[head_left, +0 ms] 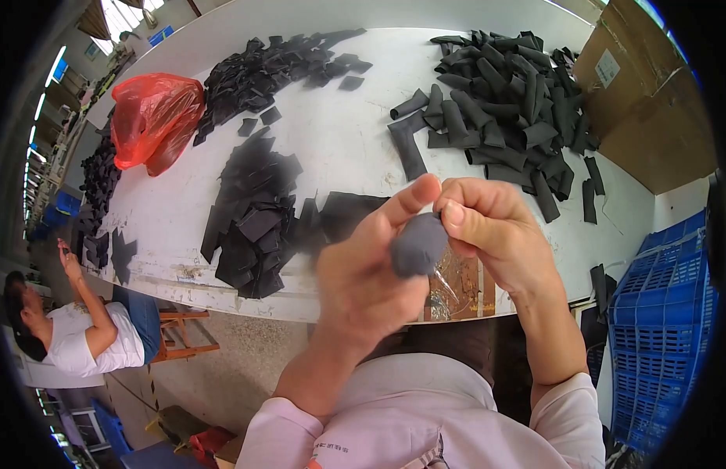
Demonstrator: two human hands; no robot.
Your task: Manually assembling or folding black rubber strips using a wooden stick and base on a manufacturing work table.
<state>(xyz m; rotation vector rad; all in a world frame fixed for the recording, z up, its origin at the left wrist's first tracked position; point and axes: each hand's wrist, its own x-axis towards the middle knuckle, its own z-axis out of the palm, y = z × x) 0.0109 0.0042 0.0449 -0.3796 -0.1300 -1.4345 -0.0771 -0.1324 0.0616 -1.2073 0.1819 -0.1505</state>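
One held dark piece [418, 246], many dark tubes [503, 105], one tabletop red bag [155, 117]

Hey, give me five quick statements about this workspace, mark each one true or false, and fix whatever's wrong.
1. The left hand and right hand both touch a dark grey piece. True.
2. The plastic bag is green. False: it is red.
3. A cardboard box appears at the upper right. True.
4. The pile of dark tubes lies left of the plastic bag. False: it lies to the right of the bag.
5. A blue crate shows on the right side of the view. True.
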